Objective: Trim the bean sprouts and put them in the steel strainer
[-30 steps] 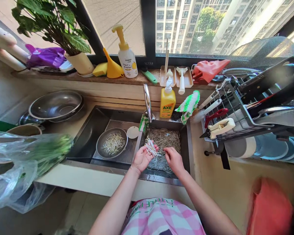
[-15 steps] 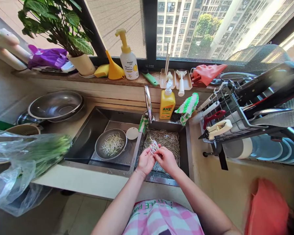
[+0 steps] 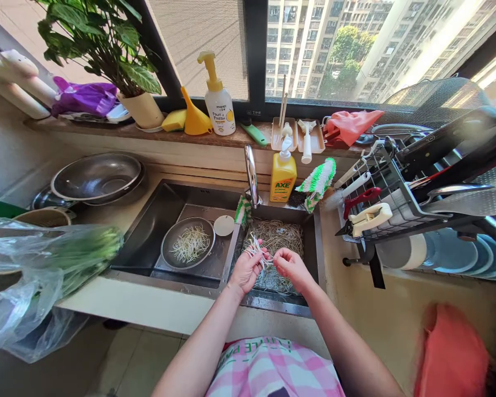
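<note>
My left hand (image 3: 245, 273) is closed round a small bunch of white bean sprouts (image 3: 255, 247), whose thin ends stick out past the fingers. Close to its right, my right hand (image 3: 292, 269) makes a pinch with thumb and forefinger; what lies in the pinch is too small to make out. Below both hands, the right sink basin (image 3: 316, 242) holds a thick layer of brownish stringy bits (image 3: 279, 234) in water. In the left basin a round shallow pan (image 3: 167, 258) carries a pile of pale bean sprouts (image 3: 191, 243), with a small white disc (image 3: 224, 225) beside it.
A faucet (image 3: 252, 173) and a yellow soap bottle (image 3: 283, 179) stand behind the sink. To the right is a dish rack (image 3: 413, 204) with utensils and bowls. Bagged green vegetables (image 3: 82, 256) overhang the counter at left, near stacked pans (image 3: 97, 173).
My right hand has drawn away to the right from the left hand, opening a gap between them. The left hand keeps the sprouts, which fan out more to view.
</note>
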{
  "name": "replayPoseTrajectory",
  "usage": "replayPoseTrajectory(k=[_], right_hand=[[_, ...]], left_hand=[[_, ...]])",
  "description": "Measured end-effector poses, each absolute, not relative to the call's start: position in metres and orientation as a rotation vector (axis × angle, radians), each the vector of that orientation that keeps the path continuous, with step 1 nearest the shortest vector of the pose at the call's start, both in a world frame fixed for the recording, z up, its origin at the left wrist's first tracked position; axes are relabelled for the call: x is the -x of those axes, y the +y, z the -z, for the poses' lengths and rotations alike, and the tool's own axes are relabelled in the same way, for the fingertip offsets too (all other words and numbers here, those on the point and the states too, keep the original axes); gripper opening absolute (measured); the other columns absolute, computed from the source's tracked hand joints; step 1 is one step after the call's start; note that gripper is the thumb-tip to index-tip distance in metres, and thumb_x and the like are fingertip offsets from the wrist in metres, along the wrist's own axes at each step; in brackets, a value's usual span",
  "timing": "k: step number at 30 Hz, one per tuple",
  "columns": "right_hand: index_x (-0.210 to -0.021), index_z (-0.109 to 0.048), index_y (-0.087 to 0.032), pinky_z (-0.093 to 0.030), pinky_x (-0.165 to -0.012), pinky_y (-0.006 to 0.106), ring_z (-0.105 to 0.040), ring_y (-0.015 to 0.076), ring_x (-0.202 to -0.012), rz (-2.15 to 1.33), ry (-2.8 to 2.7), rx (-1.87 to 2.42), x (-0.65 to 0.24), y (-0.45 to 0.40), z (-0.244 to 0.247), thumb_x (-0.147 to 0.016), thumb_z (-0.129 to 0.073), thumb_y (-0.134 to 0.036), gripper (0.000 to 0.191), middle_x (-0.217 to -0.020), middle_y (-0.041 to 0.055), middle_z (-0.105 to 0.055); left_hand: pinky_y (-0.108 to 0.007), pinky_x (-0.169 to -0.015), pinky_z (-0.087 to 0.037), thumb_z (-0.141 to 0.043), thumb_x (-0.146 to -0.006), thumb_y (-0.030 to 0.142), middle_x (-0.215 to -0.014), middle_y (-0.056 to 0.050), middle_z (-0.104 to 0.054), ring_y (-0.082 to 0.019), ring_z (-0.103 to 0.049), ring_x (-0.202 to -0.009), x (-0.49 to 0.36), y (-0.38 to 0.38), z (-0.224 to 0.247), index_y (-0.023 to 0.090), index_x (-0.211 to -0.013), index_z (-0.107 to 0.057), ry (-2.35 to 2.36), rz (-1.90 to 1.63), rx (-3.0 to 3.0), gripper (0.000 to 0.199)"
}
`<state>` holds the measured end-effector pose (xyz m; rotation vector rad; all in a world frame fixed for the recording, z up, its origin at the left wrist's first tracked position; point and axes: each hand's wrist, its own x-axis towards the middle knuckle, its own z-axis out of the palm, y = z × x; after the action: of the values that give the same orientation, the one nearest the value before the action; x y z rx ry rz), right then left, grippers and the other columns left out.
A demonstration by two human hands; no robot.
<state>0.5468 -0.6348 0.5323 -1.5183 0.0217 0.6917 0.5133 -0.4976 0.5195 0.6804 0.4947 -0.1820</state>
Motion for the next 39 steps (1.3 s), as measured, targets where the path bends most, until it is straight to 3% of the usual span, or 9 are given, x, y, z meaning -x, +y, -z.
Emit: replayPoseTrajectory(k=[6,10,12,17,25,29,33,36,39], right_hand=[[-0.069,-0.045,-0.017,-0.034,-0.042,0.017,-0.046,0.0071,-0.047,-0.637,-0.078,1.545,-0.55,-0.645,-0.518,-0.072,-0.045,-0.03,0.013,-0.066,-0.0006,-0.055],[-0.081,-0.052,-0.017,-0.041,-0.052,0.021,-0.056,0.0112,-0.061,-0.685,-0.269,2.071,-0.55,-0.656,-0.477,-0.079,-0.039,-0.025,0.016,-0.076,0.0028,-0.06],[-0.08,-0.056,-0.016,-0.042,-0.061,0.024,-0.058,0.015,-0.071,-0.798,-0.346,2.395,-0.548,-0.662,-0.454,-0.072,-0.05,-0.018,0.01,-0.08,0.0054,-0.062],[-0.077,-0.062,-0.015,-0.039,-0.07,0.031,-0.058,0.0224,-0.083,-0.876,-0.33,2.58,-0.542,-0.673,-0.414,-0.068,-0.051,-0.006,0.016,-0.085,0.0139,-0.063],[-0.073,-0.065,-0.018,-0.04,-0.07,0.023,-0.059,0.0171,-0.081,-0.955,-0.245,2.506,-0.552,-0.618,-0.375,-0.067,-0.055,-0.011,0.014,-0.08,0.0047,-0.067],[-0.082,-0.064,-0.014,-0.04,-0.073,0.026,-0.058,0.021,-0.087,-0.869,0.074,2.547,-0.575,-0.608,-0.355,-0.072,-0.05,-0.014,0.017,-0.088,0.0109,-0.065],[-0.106,-0.053,-0.008,-0.04,-0.077,0.036,-0.054,0.0291,-0.096,-0.735,0.478,2.544,-0.592,-0.611,-0.34,-0.079,-0.043,-0.033,0.038,-0.103,0.0221,-0.058],[-0.11,-0.048,-0.006,-0.042,-0.074,0.038,-0.056,0.0302,-0.092,-0.709,0.671,2.437,-0.595,-0.595,-0.329,-0.074,-0.047,-0.046,0.054,-0.099,0.0229,-0.058],[-0.106,-0.051,-0.012,-0.044,-0.069,0.031,-0.059,0.0237,-0.085,-0.671,0.709,2.284,-0.594,-0.576,-0.317,-0.072,-0.051,-0.043,0.046,-0.093,0.0148,-0.062]], left_hand=[[-0.032,-0.074,-0.047,-0.059,-0.073,0.021,-0.074,-0.001,-0.061,-0.011,-0.059,-0.068,-0.514,-0.485,-0.516,0.018,-0.102,-0.054,0.512,0.129,-0.591,0.029],[-0.033,-0.076,-0.047,-0.055,-0.076,0.023,-0.069,0.002,-0.059,-0.009,-0.057,-0.063,-0.51,-0.468,-0.521,0.019,-0.094,-0.057,0.483,0.081,-0.512,0.018],[-0.033,-0.077,-0.047,-0.054,-0.077,0.023,-0.069,0.002,-0.058,-0.008,-0.057,-0.064,-0.507,-0.457,-0.523,0.02,-0.091,-0.057,0.458,0.061,-0.495,0.015],[-0.033,-0.075,-0.048,-0.052,-0.078,0.021,-0.068,0.002,-0.058,-0.009,-0.057,-0.063,-0.495,-0.413,-0.52,0.019,-0.09,-0.058,0.526,-0.013,-0.58,0.014],[-0.027,-0.059,-0.049,-0.048,-0.078,0.017,-0.057,0.001,-0.058,-0.01,-0.057,-0.053,-0.507,-0.289,-0.472,0.015,-0.082,-0.056,0.894,-0.144,-0.973,0.01],[-0.038,-0.073,-0.047,-0.055,-0.073,0.026,-0.081,-0.008,-0.064,-0.021,-0.061,-0.081,-0.516,-0.239,-0.443,0.015,-0.09,-0.055,1.245,0.108,-1.519,0.02],[-0.045,-0.096,-0.028,-0.065,-0.061,0.024,-0.119,-0.019,-0.049,-0.031,-0.035,-0.119,-0.504,-0.223,-0.419,0.012,-0.109,-0.047,1.33,0.131,-1.758,0.052],[-0.042,-0.098,-0.028,-0.061,-0.064,0.033,-0.126,-0.014,-0.044,-0.029,-0.037,-0.118,-0.496,-0.243,-0.415,0.016,-0.111,-0.046,1.063,0.113,-1.954,0.052],[-0.038,-0.094,-0.034,-0.054,-0.068,0.039,-0.124,-0.013,-0.045,-0.024,-0.048,-0.108,-0.497,-0.285,-0.434,0.016,-0.11,-0.045,0.733,0.101,-1.876,0.048]])
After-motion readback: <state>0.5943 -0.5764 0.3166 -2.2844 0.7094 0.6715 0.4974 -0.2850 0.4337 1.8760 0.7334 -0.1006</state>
